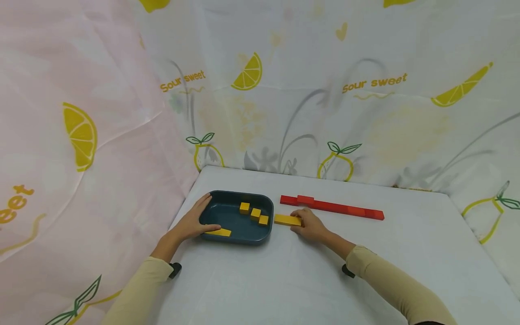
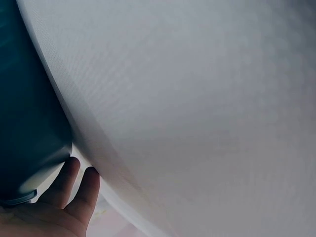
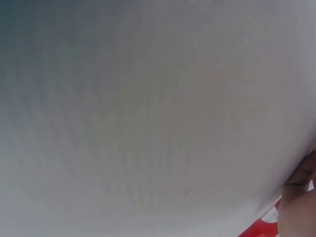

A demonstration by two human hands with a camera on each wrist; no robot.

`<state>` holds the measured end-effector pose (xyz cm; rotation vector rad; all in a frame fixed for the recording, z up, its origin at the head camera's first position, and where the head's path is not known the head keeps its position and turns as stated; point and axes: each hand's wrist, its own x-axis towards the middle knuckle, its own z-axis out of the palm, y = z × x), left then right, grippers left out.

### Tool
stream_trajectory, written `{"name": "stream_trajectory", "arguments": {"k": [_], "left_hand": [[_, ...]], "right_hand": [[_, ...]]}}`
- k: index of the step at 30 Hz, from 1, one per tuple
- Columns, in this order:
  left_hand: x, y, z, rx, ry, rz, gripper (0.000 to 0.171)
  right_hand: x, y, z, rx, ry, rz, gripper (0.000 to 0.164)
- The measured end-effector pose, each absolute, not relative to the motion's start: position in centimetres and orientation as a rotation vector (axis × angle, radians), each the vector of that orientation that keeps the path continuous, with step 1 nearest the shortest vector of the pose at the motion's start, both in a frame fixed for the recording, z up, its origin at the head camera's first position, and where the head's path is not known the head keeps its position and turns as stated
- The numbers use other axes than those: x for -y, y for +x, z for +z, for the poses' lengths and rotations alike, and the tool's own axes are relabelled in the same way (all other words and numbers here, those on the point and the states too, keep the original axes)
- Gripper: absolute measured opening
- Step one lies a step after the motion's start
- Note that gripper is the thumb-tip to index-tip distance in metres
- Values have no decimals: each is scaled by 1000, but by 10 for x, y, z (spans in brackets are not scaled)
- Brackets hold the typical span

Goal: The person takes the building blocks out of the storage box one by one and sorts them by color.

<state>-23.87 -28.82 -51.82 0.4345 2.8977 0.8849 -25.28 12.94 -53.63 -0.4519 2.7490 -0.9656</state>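
Note:
A dark blue tray (image 1: 239, 240) stands on the table with its left end in my left hand (image 1: 194, 221). The thumb reaches over the near rim, and the fingers lie along the far left corner; in the left wrist view two fingertips (image 2: 73, 163) show against its outer wall. Just right of the tray, my right hand (image 1: 310, 227) pinches the right end of a long yellow block (image 1: 286, 220). Inside the tray are three yellow cubes (image 1: 255, 214) toward the right and a flat yellow block (image 1: 221, 232) under the left thumb, partly hidden by it.
Behind my right hand runs a row of red blocks (image 1: 331, 207), with one red block (image 1: 305, 199) raised on it near the left end. White cloth (image 1: 252, 284) covers the table. Lemon-printed cloth walls (image 1: 300, 113) rise at the back and the left.

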Motion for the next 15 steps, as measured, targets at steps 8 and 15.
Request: {"name": "stream_trajectory", "arguments": {"k": [8,15], "left_hand": [[288,-239,-520,-2892,423,885,116],[287,-239,-519,-2882,423,897,116]], "right_hand": [[-132,-253,-535,-2729,-416,-986,56],[-142,-246,-518,-2772,-495,-1017,72]]}}
